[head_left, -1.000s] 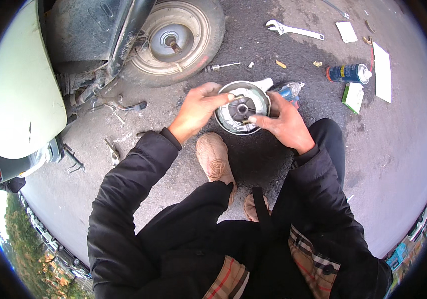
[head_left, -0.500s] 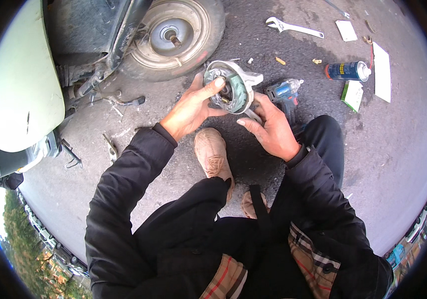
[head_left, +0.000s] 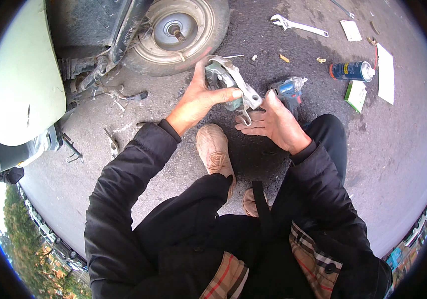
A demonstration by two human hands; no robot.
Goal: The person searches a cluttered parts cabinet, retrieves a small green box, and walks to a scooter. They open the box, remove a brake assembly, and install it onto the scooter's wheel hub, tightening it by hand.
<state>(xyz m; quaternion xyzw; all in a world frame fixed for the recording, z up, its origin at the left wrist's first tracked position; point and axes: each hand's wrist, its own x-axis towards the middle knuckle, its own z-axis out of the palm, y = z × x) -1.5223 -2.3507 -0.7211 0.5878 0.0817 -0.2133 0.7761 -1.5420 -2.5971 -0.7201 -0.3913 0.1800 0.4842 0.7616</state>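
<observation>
A drum brake plate [head_left: 246,89] of grey metal, with a greenish inner side and a small lever arm, is gripped in my left hand [head_left: 196,99]. My thumb lies across its lower edge and the fingers go behind it. The plate is tilted, so its inner side is partly hidden. My right hand [head_left: 280,124] is open beside its right end, palm turned up and fingers stretched under the lever arm. Whether the fingertips touch the metal I cannot tell. Beyond my hands, a scooter wheel [head_left: 201,52] shows its bare axle [head_left: 176,33].
A cordless impact driver [head_left: 289,89] lies just past my right hand. Farther right are an adjustable wrench [head_left: 300,26], a blue spray can [head_left: 350,71], a green-and-white box [head_left: 355,96] and white card [head_left: 385,74]. Pliers [head_left: 111,143] lie left, near the pale scooter body [head_left: 19,74].
The brake plate has turned from facing me to a tilted, more edge-on position. My right hand has let go of its lower right part and opened, palm up.
</observation>
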